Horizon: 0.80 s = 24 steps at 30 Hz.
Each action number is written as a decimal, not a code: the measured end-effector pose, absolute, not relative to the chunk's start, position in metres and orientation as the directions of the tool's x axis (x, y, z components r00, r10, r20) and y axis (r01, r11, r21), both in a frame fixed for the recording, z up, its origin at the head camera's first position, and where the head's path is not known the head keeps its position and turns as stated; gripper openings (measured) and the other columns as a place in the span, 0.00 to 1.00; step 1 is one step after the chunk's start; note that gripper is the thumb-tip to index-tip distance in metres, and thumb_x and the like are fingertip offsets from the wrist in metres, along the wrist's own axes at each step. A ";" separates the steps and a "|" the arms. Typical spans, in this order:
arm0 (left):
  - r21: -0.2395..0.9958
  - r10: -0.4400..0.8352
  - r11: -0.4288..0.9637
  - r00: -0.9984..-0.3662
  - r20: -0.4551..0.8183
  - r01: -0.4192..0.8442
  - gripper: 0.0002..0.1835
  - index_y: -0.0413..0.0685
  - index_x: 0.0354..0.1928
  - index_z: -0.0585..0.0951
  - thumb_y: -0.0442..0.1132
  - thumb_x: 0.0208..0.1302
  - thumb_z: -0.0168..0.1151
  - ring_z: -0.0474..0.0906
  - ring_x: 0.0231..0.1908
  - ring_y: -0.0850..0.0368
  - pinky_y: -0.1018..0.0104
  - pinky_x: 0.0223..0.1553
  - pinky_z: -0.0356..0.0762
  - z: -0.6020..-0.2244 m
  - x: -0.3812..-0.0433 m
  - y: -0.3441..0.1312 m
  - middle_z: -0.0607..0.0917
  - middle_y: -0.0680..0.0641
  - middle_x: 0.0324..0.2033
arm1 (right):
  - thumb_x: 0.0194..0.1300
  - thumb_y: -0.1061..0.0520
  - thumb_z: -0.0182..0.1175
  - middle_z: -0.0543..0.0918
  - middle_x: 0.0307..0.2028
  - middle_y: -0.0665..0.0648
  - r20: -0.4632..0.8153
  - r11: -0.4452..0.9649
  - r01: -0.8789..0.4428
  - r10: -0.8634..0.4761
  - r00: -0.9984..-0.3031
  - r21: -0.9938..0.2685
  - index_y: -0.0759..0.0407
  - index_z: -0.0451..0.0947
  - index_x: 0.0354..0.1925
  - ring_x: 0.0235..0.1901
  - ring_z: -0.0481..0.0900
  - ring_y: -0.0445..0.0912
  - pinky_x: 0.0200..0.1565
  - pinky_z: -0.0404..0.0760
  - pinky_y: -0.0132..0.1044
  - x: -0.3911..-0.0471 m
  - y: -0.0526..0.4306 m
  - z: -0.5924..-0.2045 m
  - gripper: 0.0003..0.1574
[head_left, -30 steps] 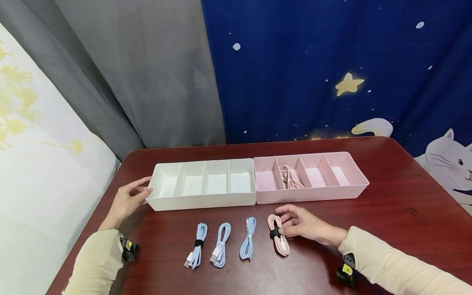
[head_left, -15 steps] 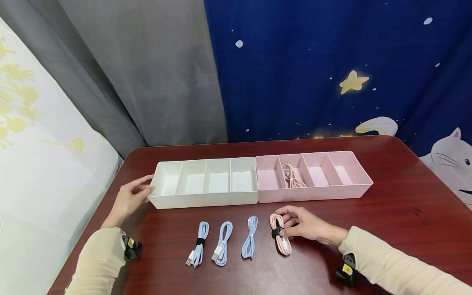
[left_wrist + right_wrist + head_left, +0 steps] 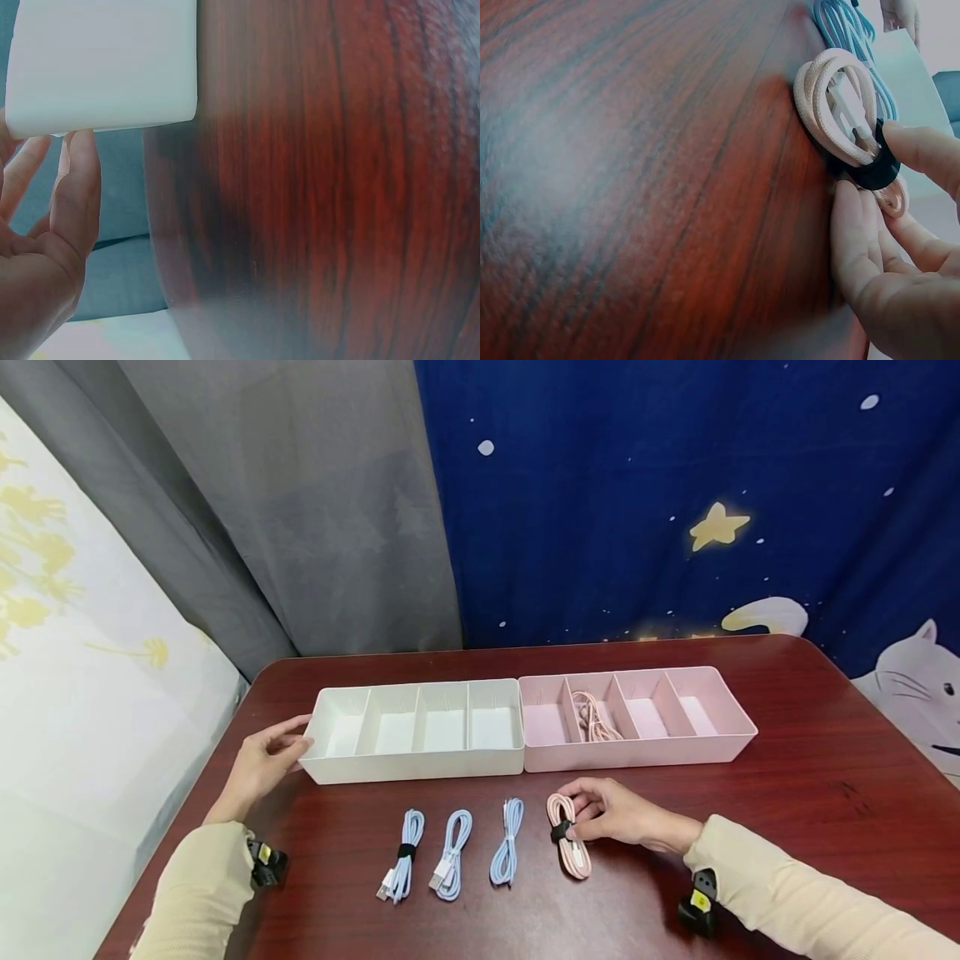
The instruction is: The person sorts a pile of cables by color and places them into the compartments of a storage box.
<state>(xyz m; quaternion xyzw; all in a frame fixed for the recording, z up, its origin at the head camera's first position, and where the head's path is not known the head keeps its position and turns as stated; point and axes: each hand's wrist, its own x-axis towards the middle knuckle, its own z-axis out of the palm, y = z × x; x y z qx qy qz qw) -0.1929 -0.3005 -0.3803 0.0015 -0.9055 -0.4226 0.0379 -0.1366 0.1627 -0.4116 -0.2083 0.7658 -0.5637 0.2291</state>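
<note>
Pink braided cable (image 3: 817,112), likely light and floppy, is being pinched sensibly at its strap (image 3: 877,174) by right fingers (image 3: 922,148). White tray (image 3: 412,767) is being touched by left fingers (image 3: 82,165).

Four cables (image 3: 507,843) before two trays (image 3: 412,767)

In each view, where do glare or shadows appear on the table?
Right wrist view: hazy pale glare on the table, left side; left wrist view: whitish sheen at upper right, dark shadow near the white box; head view: soft shadow beside the left hand.
</note>
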 end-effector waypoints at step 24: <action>0.771 0.017 0.632 -0.996 0.092 0.082 0.25 0.44 0.59 0.69 0.45 0.61 0.55 0.74 0.30 0.70 0.69 0.30 0.78 -0.381 -0.191 -0.303 0.78 0.37 0.39 | 0.47 0.68 0.64 0.75 0.33 0.59 -0.105 0.248 -0.035 -0.530 -0.841 -0.968 0.75 0.63 0.47 0.31 0.74 0.49 0.31 0.75 0.33 -0.132 0.161 -0.410 0.29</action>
